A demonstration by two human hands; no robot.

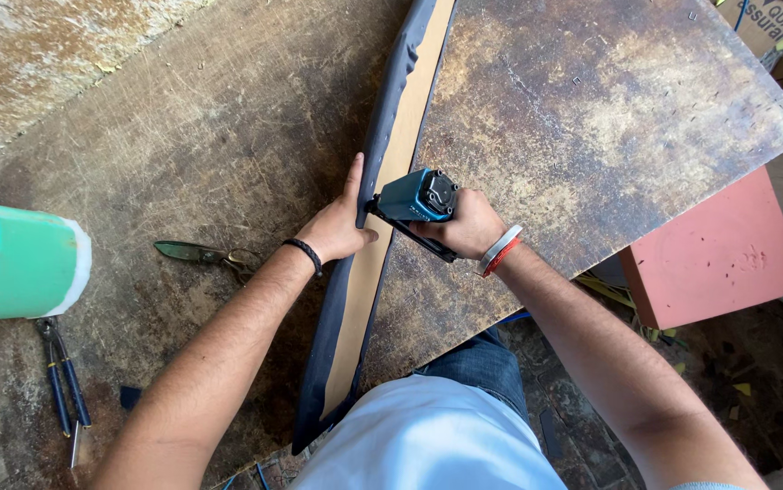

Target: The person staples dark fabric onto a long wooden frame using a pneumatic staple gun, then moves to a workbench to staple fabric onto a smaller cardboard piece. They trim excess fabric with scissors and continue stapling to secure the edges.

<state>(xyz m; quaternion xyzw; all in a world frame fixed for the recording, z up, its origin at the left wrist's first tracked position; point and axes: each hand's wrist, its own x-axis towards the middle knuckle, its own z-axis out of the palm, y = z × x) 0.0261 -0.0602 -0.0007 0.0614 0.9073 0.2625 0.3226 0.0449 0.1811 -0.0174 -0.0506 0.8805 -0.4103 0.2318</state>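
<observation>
Green foam block (15,260), pliers (63,381) and scissors (205,255) lie well left of the left hand (337,227), which presses flat, fingers together, on the dark fabric edge of the long strip (369,272); it runs away from the person, and the right hand (464,225), just beside, clamps the blue staple gun (419,198) on it

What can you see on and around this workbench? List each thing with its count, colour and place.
Long panel: one, tan board wrapped in dark blue fabric, lying along the bench middle.
Staple gun: one, teal, at the panel's edge.
Scissors: one, dark, left of the panel.
Pliers: one, blue-handled, lower left.
Foam block: one, green, left edge.
Foam slab: one, pink, right of the bench.
Workbench: one, worn brown.
Left hand: one, black wristband, pressing the fabric.
Right hand: one, red and white bands, gripping the staple gun.
</observation>
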